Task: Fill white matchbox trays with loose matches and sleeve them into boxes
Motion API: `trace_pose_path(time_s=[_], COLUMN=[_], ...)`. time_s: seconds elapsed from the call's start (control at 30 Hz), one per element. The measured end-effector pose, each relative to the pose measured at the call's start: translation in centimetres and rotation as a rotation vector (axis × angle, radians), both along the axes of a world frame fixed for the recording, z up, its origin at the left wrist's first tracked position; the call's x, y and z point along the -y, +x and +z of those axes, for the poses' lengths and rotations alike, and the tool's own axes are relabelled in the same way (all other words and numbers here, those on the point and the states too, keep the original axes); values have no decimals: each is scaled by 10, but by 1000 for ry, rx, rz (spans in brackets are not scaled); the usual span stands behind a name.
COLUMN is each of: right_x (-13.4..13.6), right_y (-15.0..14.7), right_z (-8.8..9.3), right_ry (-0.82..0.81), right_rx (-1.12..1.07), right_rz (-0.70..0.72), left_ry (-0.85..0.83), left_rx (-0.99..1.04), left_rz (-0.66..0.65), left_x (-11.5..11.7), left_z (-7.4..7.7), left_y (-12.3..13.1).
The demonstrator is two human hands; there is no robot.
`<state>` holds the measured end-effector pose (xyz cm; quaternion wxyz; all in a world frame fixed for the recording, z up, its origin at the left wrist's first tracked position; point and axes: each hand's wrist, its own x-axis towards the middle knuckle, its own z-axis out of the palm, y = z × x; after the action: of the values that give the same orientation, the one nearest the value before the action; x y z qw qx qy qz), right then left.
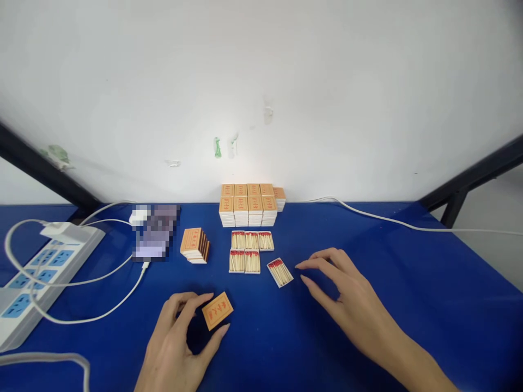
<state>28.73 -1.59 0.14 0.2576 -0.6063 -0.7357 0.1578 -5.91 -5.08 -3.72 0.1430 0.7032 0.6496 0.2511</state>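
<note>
My left hand (180, 337) is around an orange matchbox cover (218, 311) with red print, which lies tilted on the blue table. Its index finger is close to the cover's upper edge, and a small gap shows between the thumb and the lower edge. Fingers spread, my right hand (343, 288) hovers just right of a white matchbox tray (280, 273) filled with red-tipped matches and holds nothing. Behind that tray, several more filled trays (245, 261) sit in two rows. Left of them stands a stack of orange covers (193, 243).
Piled orange matchboxes (248, 204) stand at the back by the white wall. A power strip (49, 272) with white cables lies at the left, beside a blurred-out phone-like object (157, 231). Another white cable (379, 218) runs along the back right.
</note>
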Motion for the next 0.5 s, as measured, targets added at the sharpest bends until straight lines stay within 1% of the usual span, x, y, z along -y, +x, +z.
trace_pose_path(time_s=[0.1,0.17,0.27,0.33,0.43,0.5], right_x=[3,2,-2,-4,-3,2], right_y=[-19,-32,-46,-49,-48,-45], right_z=[-11,-19,-29,-34,-36,-34], right_ry=[1,21,68,105,135,133], right_rx=[7,51,114,136,126,84], right_rz=[-127,-169,-187,-189,-180,-174], left_ry=[33,21,-18,-43,-97,-138], left_rx=[17,64,141,201,326,389], left_rz=[-62,-80,-82,-86,-25,6], left_x=[-1,-1,1,2,3,4], left_z=[1,3,7,11,20,25], left_y=[5,8,10,13,20,26])
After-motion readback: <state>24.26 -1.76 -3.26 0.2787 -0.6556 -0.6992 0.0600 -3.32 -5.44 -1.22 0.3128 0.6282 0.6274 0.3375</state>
